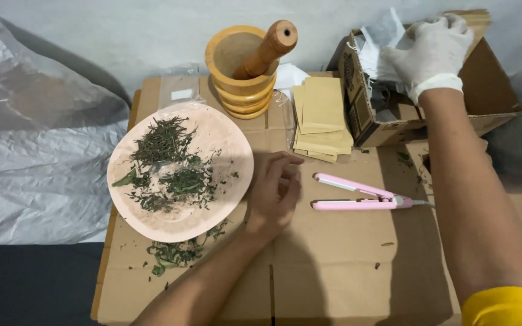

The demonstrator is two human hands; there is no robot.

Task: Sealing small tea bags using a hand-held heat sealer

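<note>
Far left I see crumpled silver foil [37, 151] spread over the floor, running up to the edge of a flat cardboard sheet [339, 265] that serves as my bench. On the cardboard's left part sits a pale pink plate [231, 148] with dried herbs [167, 163] heaped on it: thin needle-like bits toward the back, darker leafy bits toward the front. A few spilled leaves [173, 253] lie on the cardboard just in front of the plate. Behind the plate stands a wooden mortar [240, 78] with a pestle [267, 48] leaning in it, handle tilted up to the right.

My left hand [273, 193] is bare and rests on the cardboard just right of the plate, fingers loosely curled, holding nothing. Behind it, right of the mortar, lies a stack of tan paper sachets [321, 118]. Right of my left hand, a small pink heat sealer [357, 194] lies on the cardboard, its two arms parted toward the left and its cord leading off right.

My right hand [433, 51] wears a white glove and reaches into an open cardboard box [370, 115] at the back right, fingers spread over white paper [373, 51] inside. I cannot tell whether it grips anything there. A yellow sleeve [505, 308] shows at my right arm, bottom right.
</note>
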